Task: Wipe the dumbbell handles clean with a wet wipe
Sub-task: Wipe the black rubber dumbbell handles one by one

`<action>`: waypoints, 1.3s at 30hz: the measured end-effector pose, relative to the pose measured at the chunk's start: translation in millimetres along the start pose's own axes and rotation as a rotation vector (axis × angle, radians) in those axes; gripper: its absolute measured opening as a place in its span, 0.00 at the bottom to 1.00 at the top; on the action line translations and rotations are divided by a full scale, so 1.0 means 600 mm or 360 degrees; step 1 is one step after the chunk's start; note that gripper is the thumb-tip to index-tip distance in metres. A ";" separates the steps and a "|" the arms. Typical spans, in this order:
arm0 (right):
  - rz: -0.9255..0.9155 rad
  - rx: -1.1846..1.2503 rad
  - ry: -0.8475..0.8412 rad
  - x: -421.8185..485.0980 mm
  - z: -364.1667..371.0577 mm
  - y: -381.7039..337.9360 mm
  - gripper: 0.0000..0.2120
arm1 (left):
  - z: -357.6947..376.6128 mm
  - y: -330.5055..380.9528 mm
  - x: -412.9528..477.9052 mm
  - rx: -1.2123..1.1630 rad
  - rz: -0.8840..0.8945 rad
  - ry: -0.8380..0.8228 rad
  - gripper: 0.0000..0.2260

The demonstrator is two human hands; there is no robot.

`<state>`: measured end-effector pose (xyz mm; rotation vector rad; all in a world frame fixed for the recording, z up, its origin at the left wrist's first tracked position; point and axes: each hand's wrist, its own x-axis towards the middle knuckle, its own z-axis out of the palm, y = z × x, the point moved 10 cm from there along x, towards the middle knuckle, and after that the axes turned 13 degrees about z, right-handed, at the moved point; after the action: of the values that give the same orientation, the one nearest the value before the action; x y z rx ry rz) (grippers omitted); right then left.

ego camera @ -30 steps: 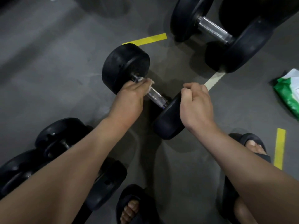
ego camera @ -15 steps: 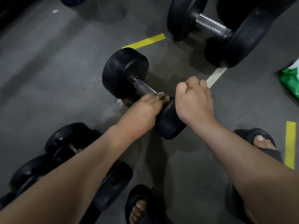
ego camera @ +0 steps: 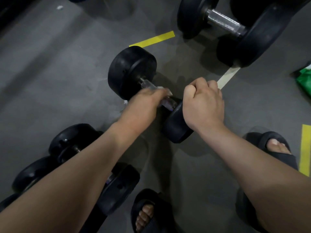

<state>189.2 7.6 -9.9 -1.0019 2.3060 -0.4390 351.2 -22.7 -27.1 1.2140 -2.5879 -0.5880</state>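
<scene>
Head view.

1. The dumbbell [ego camera: 133, 71] lies on the grey floor [ego camera: 50, 84] at the middle of the view, set on a diagonal. Its far head points up-left and its near head [ego camera: 176, 128] points down-right.
2. The handle [ego camera: 147, 83] joins the 2 heads. Only its far end and a short part by the near head are exposed.
3. The left hand [ego camera: 144, 106] is closed around the middle of the handle, fingers curled over it. It is blurred.
4. The wipe [ego camera: 164, 89] shows as a white edge at the left fingertips, pressed between the fingers and the handle.
5. The right hand [ego camera: 203, 103] is curled into a fist on the top edge of the near head. Nothing is visible inside the fist.
6. Beyond the dumbbell, to the upper right, lies a larger dumbbell [ego camera: 225, 25] with a bright metal bar.
7. A yellow tape strip [ego camera: 152, 41] is on the floor just behind the far head. A pale strip [ego camera: 228, 78] runs from behind the right hand toward the larger dumbbell.
8. Well right of the dumbbell, at the frame edge, lies a green pack [ego camera: 303, 79], with 1 more yellow strip [ego camera: 305, 150] below it.
9. Left of and nearer than the dumbbell, small dumbbells [ego camera: 70, 142] lie partly under the left forearm.
10. Nearest the viewer are 2 feet in black sandals [ego camera: 148, 199].
</scene>
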 end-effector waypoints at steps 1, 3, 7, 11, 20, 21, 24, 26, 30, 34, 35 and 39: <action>0.0002 -0.0005 -0.0001 0.000 0.000 0.001 0.13 | -0.004 -0.025 -0.002 0.0037 -0.0115 0.0063 0.21; -0.0001 -0.0013 -0.0001 -0.002 0.001 0.000 0.13 | -0.015 -0.053 -0.010 0.0215 -0.0274 0.0131 0.25; -0.0031 -0.0050 0.0024 -0.010 0.002 -0.002 0.16 | 0.005 0.007 0.000 0.0125 0.0081 0.0039 0.18; -0.0079 -0.0075 0.0037 -0.021 0.004 -0.005 0.20 | 0.010 0.038 -0.006 0.0098 0.0287 0.0016 0.18; 0.0078 0.0211 -0.0200 -0.021 0.016 0.034 0.25 | -0.009 -0.041 -0.025 0.0200 -0.0008 0.0163 0.19; 0.0078 0.0216 -0.0220 -0.022 0.019 0.035 0.25 | -0.010 -0.043 -0.029 0.0192 -0.0018 0.0168 0.19; -0.0039 0.0105 -0.0214 -0.036 0.022 0.030 0.26 | -0.009 -0.046 -0.035 0.0209 -0.0058 0.0151 0.18; -0.0113 0.0079 -0.0220 -0.046 0.020 0.032 0.24 | -0.012 -0.041 -0.042 0.0203 -0.0054 0.0172 0.19; -0.0067 0.0186 -0.0280 -0.046 0.024 0.045 0.21 | -0.018 -0.021 -0.047 0.0145 0.0027 0.0223 0.15; -0.0156 0.0008 -0.0304 -0.072 0.041 0.039 0.27 | 0.017 0.030 -0.060 0.0028 0.0290 -0.0008 0.16; -0.0183 -0.0047 -0.0301 -0.077 0.043 0.037 0.29 | 0.015 0.028 -0.070 0.0004 0.0303 0.0006 0.17; -0.0210 -0.0135 -0.0319 -0.085 0.051 0.032 0.32 | -0.019 -0.047 -0.107 0.0165 -0.0079 0.0173 0.20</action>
<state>225.6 56.7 -23.9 -1.1883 2.1026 -0.2807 415.3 7.5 -31.7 1.3074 -2.5314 -0.3899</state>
